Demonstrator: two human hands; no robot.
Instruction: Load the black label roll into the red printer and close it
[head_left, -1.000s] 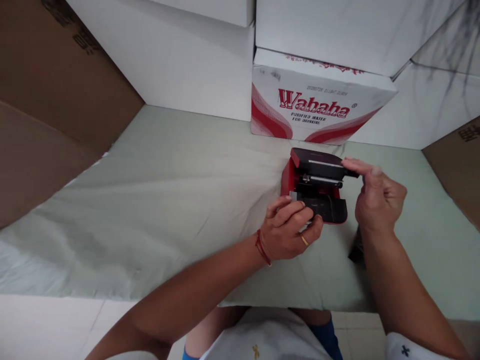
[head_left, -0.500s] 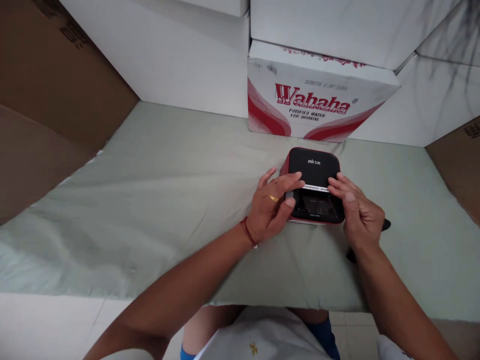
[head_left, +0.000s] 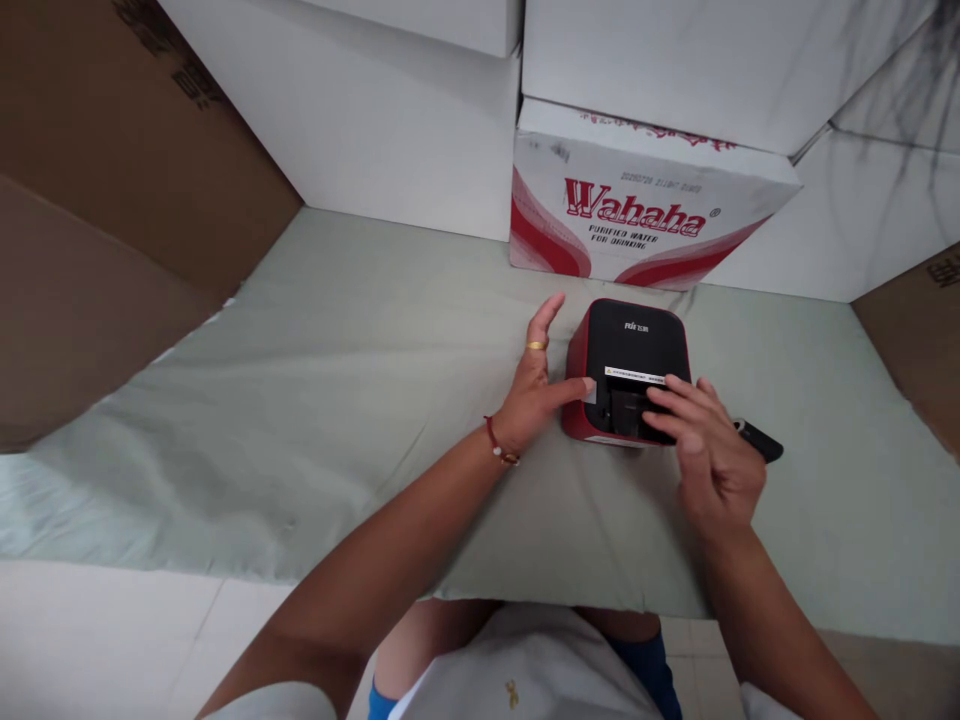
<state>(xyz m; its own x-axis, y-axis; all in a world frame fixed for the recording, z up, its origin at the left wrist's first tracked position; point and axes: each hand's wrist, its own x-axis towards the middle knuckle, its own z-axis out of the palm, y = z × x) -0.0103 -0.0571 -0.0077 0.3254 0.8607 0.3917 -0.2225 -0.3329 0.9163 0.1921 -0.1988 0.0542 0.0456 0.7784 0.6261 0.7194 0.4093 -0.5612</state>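
Note:
A boxy red-and-black device (head_left: 636, 345) with rounded corners sits on the green cloth. A white label strip crosses its black top, and a dark recess with a glossy black part shows in front of that strip. My left hand (head_left: 526, 395) is open at its left side, thumb tip at the light grey corner patch and the other fingers spread upward. Over the recess's right side my right hand (head_left: 712, 450) is open, fingertips at the black part. Those fingers partly cover the recess, so I cannot tell whether they grip anything.
A black object (head_left: 763, 442), partly hidden, lies behind my right hand. A Wahaha water carton (head_left: 637, 225) stands just behind the device, among stacked white boxes (head_left: 420, 130). Brown cardboard (head_left: 135, 200) borders the left side. The cloth-covered table (head_left: 337, 400) ends near my lap.
My left hand has drawn back from the top, its fingers now spread beside the device. My right fingers have moved onto the front part, where a dark recess now shows instead of a flat glossy panel.

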